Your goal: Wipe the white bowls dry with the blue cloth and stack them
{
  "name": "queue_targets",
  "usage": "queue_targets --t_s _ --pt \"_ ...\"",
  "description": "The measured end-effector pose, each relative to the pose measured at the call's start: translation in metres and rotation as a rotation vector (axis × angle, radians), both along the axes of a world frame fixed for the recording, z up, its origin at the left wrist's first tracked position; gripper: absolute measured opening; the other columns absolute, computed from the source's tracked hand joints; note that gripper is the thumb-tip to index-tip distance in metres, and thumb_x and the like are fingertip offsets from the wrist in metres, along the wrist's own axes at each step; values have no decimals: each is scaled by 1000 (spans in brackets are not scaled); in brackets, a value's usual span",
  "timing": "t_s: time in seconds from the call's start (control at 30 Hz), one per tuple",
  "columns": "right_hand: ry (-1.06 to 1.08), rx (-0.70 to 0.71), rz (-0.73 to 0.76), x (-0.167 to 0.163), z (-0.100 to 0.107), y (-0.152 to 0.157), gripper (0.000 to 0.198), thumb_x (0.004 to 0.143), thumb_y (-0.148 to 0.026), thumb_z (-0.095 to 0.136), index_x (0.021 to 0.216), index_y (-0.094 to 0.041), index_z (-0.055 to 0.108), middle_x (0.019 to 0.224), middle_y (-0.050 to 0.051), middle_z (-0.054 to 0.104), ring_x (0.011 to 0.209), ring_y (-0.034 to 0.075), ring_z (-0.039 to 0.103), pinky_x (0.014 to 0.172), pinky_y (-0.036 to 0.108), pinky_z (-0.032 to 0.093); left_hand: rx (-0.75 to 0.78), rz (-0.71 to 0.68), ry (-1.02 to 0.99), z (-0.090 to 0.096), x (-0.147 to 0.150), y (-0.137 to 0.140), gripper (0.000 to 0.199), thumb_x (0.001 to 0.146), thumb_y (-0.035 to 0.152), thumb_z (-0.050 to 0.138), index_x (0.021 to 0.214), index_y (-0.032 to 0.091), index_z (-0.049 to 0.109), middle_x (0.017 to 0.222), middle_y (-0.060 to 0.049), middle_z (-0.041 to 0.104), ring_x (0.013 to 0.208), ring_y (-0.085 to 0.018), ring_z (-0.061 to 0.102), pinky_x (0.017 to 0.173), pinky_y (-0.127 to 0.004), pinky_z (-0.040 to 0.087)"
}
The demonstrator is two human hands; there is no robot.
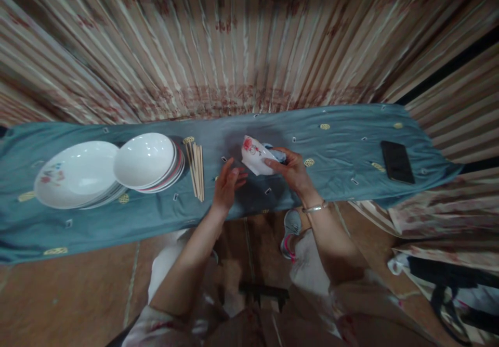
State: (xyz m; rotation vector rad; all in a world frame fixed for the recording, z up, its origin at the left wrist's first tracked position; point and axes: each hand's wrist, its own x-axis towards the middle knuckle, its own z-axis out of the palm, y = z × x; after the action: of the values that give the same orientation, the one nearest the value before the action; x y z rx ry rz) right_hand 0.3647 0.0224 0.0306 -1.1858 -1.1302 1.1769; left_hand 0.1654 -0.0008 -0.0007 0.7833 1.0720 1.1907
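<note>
Holding: right hand (293, 170), clamped on right side of tilted, flower-printed white bowl (253, 155), blue cloth (277, 154) apparently inside; left hand (230, 181) empty, fingers parted, just left; bowl midway between table's (339, 152) long edges.

The right grip (293, 170) has room toward the black slab (397, 162), while stacked bowls (146, 158) block the left.

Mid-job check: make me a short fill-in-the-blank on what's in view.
1. The right hand grips a tilted white ____.
2. The wooden sticks lie between the stacked dishes and the open ____.
3. A bracelet circles the right ____.
Missing words: bowl; left hand; wrist.
</note>
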Motion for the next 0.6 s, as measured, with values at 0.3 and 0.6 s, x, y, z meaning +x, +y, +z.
queue_targets --t_s 0.3,0.6 --pt "306 -203 150 -2 4 -1 43 48 -45 99 79 -23 79 75 -2 78 65 15 69 63 28 60 117 158 28 -9 -25 21 52 81 41 80 129 27 69 146 -8 64 145 -24 50 121 -37 37" --pt "263 -186 263 -7 0 12 42 51 -42 98 82 -23 79 79 -2 78 72 16 71 70 30 60 118 34 11 6 -34 18 42 70 51 86 97 19 80 101 -6 80 104 -24 71 97 -35 52"
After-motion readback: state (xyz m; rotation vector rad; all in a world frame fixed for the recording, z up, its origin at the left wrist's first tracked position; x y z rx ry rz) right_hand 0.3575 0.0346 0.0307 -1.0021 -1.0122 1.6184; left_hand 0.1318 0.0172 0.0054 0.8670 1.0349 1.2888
